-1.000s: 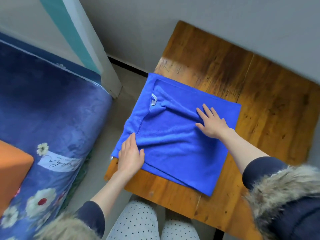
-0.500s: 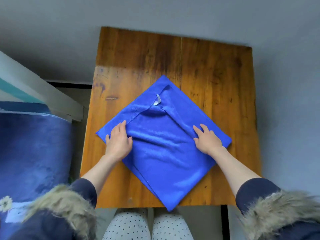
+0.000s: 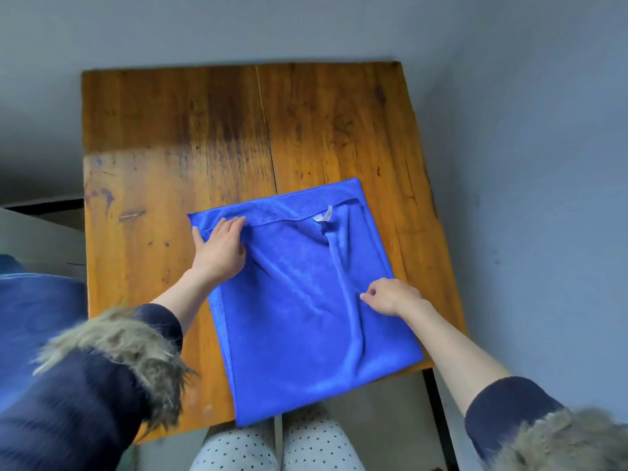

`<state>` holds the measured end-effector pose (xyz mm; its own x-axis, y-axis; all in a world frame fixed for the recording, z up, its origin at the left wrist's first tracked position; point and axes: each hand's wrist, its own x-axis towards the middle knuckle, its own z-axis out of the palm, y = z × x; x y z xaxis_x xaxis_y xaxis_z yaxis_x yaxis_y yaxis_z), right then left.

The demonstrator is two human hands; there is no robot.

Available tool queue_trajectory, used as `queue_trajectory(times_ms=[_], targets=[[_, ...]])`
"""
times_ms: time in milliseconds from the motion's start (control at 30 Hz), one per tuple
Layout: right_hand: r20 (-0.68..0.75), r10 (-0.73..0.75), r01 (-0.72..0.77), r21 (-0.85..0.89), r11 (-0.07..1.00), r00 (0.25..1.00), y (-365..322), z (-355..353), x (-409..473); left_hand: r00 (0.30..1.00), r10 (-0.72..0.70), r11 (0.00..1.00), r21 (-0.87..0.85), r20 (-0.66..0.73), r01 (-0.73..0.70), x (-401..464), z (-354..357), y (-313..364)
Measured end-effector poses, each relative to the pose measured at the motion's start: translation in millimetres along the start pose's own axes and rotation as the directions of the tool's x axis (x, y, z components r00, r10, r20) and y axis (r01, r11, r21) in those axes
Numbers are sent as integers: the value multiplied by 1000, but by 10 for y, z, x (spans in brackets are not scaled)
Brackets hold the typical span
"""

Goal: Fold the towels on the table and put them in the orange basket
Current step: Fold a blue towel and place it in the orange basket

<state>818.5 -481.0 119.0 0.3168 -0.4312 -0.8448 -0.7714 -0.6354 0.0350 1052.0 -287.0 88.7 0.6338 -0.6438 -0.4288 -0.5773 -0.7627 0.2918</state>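
A blue towel (image 3: 299, 328), folded into a rough square, lies on the near right part of the wooden table (image 3: 170, 147); its near edge hangs over the table's front. A white tag (image 3: 323, 215) shows near its far edge. My left hand (image 3: 219, 251) presses flat on the towel's far-left corner, fingers straight. My right hand (image 3: 390, 296) sits at the towel's right edge with fingers curled, pinching at a raised ridge of cloth. The orange basket is out of view.
A grey wall runs behind and to the right of the table. A blue bed cover (image 3: 30, 321) shows at the left edge. My knees in dotted trousers (image 3: 272, 447) are under the table's front edge.
The towel has turned from a diamond to nearly square with the table. My left hand slid to the far-left corner; my right hand's fingers went from flat to curled.
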Motion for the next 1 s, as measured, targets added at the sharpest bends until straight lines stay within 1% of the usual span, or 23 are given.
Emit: queue_trajectory(times_ms=[33,100,167,233,300,367,433,467,500,533,567,600,633,667,700,733,767,800,833,867,900,933,1000], targets=[[-42,17,-16,36,999,999,10,-46,22,1000,-13,1000,5,-20,13,-2,-15,12],[-225,30,-1,128,992,974,5,-154,92,996,-58,998,20,-69,59,-12,-37,-9],[-413,31,66,219,974,910,-35,-300,192,989,-108,991,64,-105,115,-19,-56,-94],[-523,-20,164,231,959,852,-95,-479,325,980,-152,983,83,-129,163,-21,-70,-200],[-576,-110,242,157,958,810,-176,-667,479,971,-185,977,79,-151,198,-31,-61,-289],[-585,-180,277,80,957,791,-263,-812,633,964,-209,973,59,-166,222,-29,-43,-334],[-549,-215,267,17,963,807,-342,-889,764,956,-254,967,-42,-148,250,-11,-48,-345],[-532,-220,251,-14,968,818,-366,-906,810,948,-286,953,-147,-139,266,-4,-71,-347],[-523,-226,238,-44,970,822,-387,-909,860,936,-332,913,-293,-120,286,-13,-96,-357],[-533,-226,231,-58,971,816,-386,-906,891,923,-375,833,-466,-81,298,-32,-127,-365],[-552,-229,240,-53,969,802,-382,-904,918,916,-402,706,-642,-13,300,-69,-157,-381],[-572,-231,270,-16,963,787,-376,-904,943,913,-403,544,-784,68,299,-120,-186,-396],[-592,-215,314,68,947,777,-370,-904,950,911,-387,397,-867,140,302,-173,-211,-408],[-601,-173,362,208,909,781,-357,-904,944,910,-365,287,-906,197,311,-224,-228,-415],[-582,-109,398,397,827,806,-346,-903,916,908,-346,214,-923,235,320,-269,-243,-419],[-521,-51,410,602,685,852,-324,-903,870,909,-332,171,-931,253,322,-307,-263,-414],[-437,-25,389,772,503,899,-287,-907,808,912,-323,149,-938,253,314,-336,-285,-401],[-354,-26,343,880,329,935,-231,-912,736,916,-320,137,-945,241,296,-366,-310,-385],[-293,-43,296,937,186,955,-165,-921,666,921,-319,124,-953,225,276,-395,-337,-368],[-260,-64,265,961,76,963,-93,-940,599,925,-315,102,-961,212,255,-431,-370,-354],[-253,-79,254,967,4,964,-27,-970,537,930,-305,73,-969,203,236,-468,-400,-349],[-261,-89,259,965,-29,961,31,-1011,481,937,-288,38,-976,197,216,-504,-433,-348],[-287,-103,285,958,-33,952,112,-1117,406,953,-241,-23,-983,183,183,-559,-516,-364]])
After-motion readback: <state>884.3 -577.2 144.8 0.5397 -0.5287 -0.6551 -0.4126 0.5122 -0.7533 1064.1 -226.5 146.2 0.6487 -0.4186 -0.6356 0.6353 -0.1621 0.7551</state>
